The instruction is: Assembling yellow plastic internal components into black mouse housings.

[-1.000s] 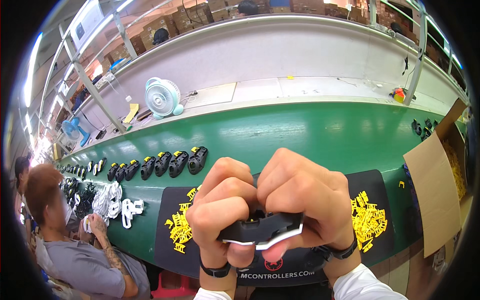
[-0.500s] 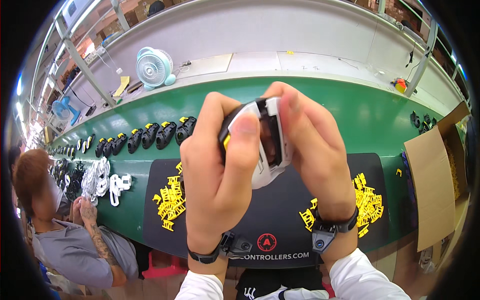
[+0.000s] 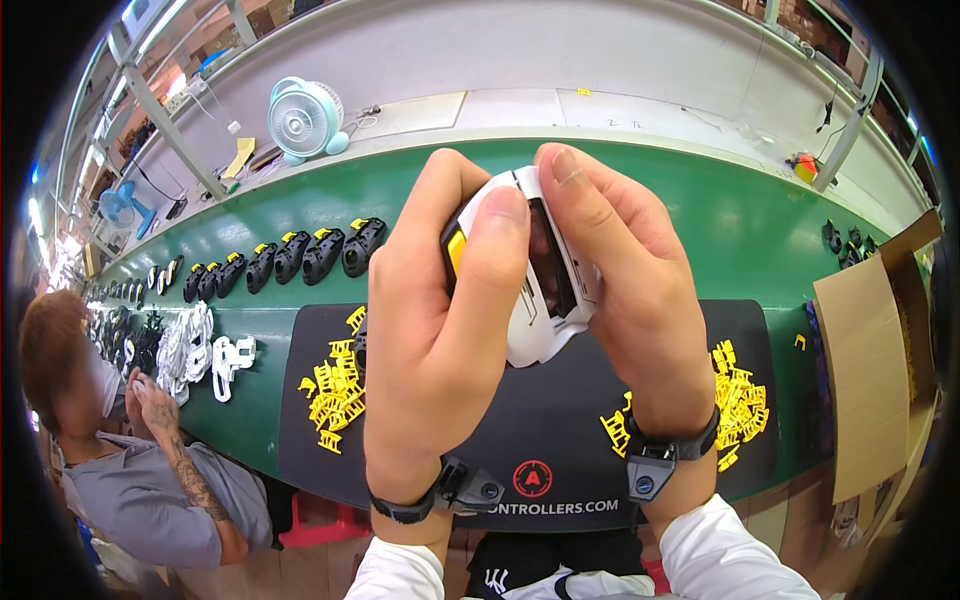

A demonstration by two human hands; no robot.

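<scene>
Clock read around the held piece, 12 pointing away from the person.

Centre: rounded white-and-black plastic shell [image 3: 535,335], dark opening in its face, yellow strip on its 9 o'clock side. Held tilted, raised above a black mat [image 3: 530,420] with a red emblem, the mat lying at 6 on the green tabletop [image 3: 720,250].

Left hand [image 3: 435,300]: grip pinching the shell, thumb laid along the white face, fingers curled behind. Right hand [image 3: 630,280]: grip also closed about it from 3, thumb at the 1 o'clock edge. Black strap with grey fitting [image 3: 668,468] at the right wrist.

On the mat: small yellow plastic clips, one heap [image 3: 336,395] at 8, another [image 3: 740,400] at 4.

Row of black hollow plastic shells topped with yellow [image 3: 322,257] at 9. White plastic frames [image 3: 230,368] between 8 and 9. Co-worker in grey shirt [image 3: 150,500] farther out at 8. Pale-blue round fan [image 3: 302,120] at 10. Open brown cardboard box [image 3: 865,385] between 3 and 4.
</scene>
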